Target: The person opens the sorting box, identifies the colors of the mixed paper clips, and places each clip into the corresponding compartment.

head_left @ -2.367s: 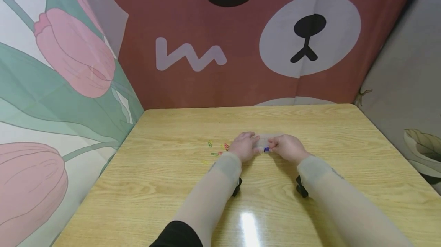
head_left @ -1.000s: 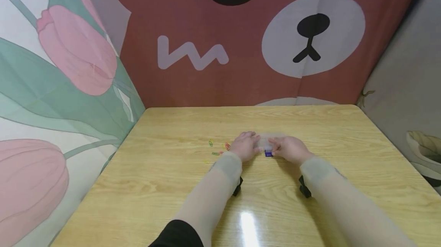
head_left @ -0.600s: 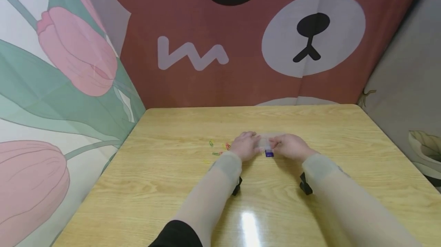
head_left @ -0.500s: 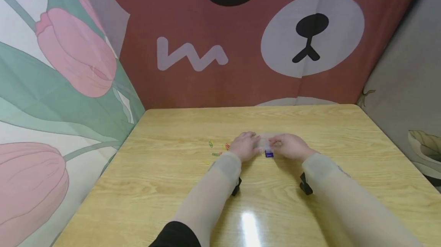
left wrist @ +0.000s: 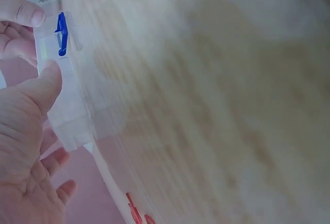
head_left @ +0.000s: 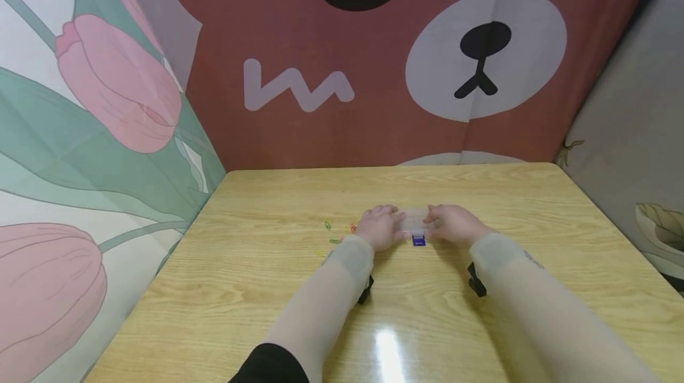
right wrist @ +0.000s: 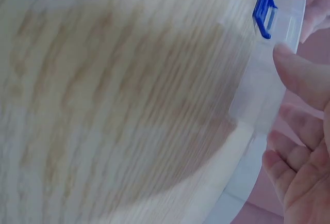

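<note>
A clear plastic box (head_left: 414, 221) lies on the table between my two hands. Its blue latch (head_left: 418, 240) sticks out from the front side, and the left wrist view shows the same latch (left wrist: 62, 34) tilted away from the wall. My left hand (head_left: 376, 228) grips the box's left end, thumb on the near side and fingers behind. At the right end my right hand (head_left: 454, 225) holds it likewise; in the right wrist view its thumb (right wrist: 296, 74) touches the near edge just beside the latch. Neither hand touches the latch.
Several coloured paper clips lie loose left of my left hand, among them a green clip (head_left: 335, 241) and a red clip (left wrist: 135, 208). The wooden table (head_left: 256, 288) ends at a patterned cloth backdrop (head_left: 299, 139).
The blue latch has swung outward and shows larger than before. My right hand has left the latch and shifted right to the box's end. My left hand has stayed in place.
</note>
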### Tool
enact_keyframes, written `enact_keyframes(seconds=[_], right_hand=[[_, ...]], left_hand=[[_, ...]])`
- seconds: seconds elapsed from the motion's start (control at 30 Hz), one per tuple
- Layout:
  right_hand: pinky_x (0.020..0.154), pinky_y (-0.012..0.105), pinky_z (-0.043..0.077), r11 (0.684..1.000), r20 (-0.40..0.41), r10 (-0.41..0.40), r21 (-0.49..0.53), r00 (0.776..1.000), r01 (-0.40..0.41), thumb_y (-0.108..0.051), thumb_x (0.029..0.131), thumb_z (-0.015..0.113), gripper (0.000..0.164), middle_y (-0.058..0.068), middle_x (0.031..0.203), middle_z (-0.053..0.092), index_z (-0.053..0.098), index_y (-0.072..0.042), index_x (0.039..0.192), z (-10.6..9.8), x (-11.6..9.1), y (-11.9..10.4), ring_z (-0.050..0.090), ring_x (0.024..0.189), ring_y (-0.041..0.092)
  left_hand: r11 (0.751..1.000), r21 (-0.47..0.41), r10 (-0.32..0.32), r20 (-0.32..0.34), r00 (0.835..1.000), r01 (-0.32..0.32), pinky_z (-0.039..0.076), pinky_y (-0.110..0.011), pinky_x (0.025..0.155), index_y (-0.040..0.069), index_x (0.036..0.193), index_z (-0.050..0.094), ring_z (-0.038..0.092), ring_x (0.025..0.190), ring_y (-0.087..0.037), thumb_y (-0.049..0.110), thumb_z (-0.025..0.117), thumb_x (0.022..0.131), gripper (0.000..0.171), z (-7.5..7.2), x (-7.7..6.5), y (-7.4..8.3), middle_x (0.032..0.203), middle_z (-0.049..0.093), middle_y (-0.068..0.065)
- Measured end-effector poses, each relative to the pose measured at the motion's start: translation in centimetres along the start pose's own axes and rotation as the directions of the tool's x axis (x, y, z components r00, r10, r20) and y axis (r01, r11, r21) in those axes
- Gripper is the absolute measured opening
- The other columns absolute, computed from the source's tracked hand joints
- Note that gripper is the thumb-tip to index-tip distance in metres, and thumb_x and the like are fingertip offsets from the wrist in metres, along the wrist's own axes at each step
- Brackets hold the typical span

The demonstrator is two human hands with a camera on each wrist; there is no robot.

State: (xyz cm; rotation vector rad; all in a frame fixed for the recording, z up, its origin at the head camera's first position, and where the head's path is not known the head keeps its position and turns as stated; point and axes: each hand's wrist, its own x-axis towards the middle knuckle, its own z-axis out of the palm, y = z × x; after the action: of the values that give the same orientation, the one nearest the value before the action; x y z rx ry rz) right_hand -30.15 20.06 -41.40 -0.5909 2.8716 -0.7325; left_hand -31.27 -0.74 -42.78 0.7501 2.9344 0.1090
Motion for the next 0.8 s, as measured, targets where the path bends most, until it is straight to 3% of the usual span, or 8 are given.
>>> enact_keyframes(seconds=[0.23,0.53,0.8], right_hand=[[0.107,0.060,0.021,0.999,0.045,0.046,0.014,0.998,-0.047,-0.016,0.084,0.075,0.030,0.024,0.144,0.040,0.070,-0.004,0.110,-0.4,0.2,0.4,0.031,0.132,0.050],[0.105,0.056,0.029,0.998,0.042,0.055,0.006,0.998,-0.056,-0.016,0.081,0.077,0.032,0.023,0.144,0.040,0.070,-0.005,0.111,0.0,0.4,0.6,0.039,0.128,0.046],[0.107,0.059,0.022,0.997,0.052,0.073,-0.014,0.996,-0.073,-0.018,0.081,0.078,0.034,0.023,0.144,0.040,0.071,-0.007,0.112,-0.2,0.5,0.7,0.031,0.133,0.048]], left_hand=[[1.000,-0.023,0.001,0.027,1.000,0.000,0.020,-0.040,0.113,0.034,0.148,0.036,0.020,0.144,-0.020,0.060,0.047,0.093,0.062,-0.2,0.3,-0.5,0.157,0.025,0.000],[0.999,-0.041,-0.033,0.087,0.996,0.037,0.017,-0.046,0.111,0.046,0.147,0.029,0.018,0.144,-0.018,0.067,0.043,0.090,0.062,0.2,0.3,-1.4,0.157,0.026,0.001],[1.000,-0.005,-0.018,0.050,0.999,0.018,0.025,-0.041,0.101,0.047,0.147,0.030,0.030,0.137,-0.017,0.063,0.045,0.091,0.060,0.1,-0.1,-1.3,0.150,0.037,0.000]])
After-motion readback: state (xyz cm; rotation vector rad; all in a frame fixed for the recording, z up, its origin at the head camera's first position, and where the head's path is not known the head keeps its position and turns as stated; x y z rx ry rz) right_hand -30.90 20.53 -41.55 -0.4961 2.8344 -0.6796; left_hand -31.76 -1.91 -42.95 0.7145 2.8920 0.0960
